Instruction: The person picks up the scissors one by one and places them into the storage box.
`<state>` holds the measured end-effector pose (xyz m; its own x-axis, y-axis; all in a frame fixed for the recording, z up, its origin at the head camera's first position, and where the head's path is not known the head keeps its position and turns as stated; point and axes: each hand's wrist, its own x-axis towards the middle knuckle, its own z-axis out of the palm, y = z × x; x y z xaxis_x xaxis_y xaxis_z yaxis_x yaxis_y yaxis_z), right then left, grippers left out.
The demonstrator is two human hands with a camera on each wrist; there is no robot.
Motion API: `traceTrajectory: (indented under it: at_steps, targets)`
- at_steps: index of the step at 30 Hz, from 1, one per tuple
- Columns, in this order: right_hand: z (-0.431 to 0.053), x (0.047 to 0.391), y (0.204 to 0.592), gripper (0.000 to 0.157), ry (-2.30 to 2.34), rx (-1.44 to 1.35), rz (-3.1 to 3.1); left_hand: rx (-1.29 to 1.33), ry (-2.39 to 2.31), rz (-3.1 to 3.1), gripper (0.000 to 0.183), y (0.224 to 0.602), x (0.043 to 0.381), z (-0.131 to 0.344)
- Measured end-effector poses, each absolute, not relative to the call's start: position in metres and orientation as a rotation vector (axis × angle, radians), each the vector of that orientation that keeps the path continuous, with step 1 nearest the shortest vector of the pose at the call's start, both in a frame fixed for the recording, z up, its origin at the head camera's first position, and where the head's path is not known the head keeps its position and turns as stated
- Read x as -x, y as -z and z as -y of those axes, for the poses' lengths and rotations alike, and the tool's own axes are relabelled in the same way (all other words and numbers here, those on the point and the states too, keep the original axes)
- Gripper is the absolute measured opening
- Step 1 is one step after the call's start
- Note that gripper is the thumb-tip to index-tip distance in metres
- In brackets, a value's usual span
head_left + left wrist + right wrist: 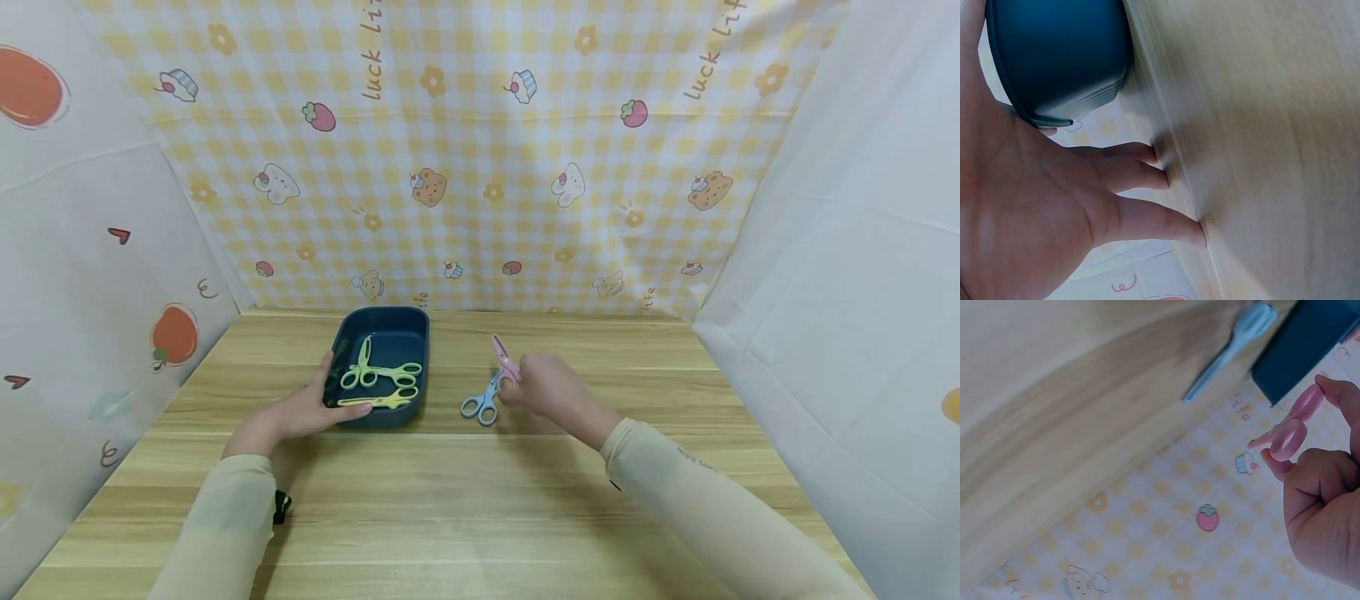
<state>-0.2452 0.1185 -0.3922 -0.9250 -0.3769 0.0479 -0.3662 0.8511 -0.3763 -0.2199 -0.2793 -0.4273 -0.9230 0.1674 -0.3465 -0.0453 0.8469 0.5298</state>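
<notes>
Pink scissors (506,357) are held by the right hand (551,392), which pinches them at the finger loops; in the right wrist view the pink loops (1290,439) show between finger and thumb. Just below that hand, blue scissors (483,404) lie on the table, partly hidden by it. My left hand (300,408) rests at the near left corner of a dark blue bin (381,421). Its thumb lies along the front rim, while several straight fingers (1160,222) reach down to the table. Inside the bin are two light green scissors (393,374) and yellow scissors (375,402).
The wood-grain table (465,508) meets a checked cloth (480,167) hanging at its back edge. Pale cloths hang at the left and right sides. A black strap end (281,507) shows by the left sleeve.
</notes>
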Motion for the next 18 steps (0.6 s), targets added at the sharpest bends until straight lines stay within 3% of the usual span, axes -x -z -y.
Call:
traceTrajectory:
  at_steps: [18]
  targets:
    - [-0.067, 0.251, 0.359, 0.043, 0.427, 0.827, -2.995, -0.085, -0.782, -2.625, 0.138, 0.425, 0.218, 0.28]
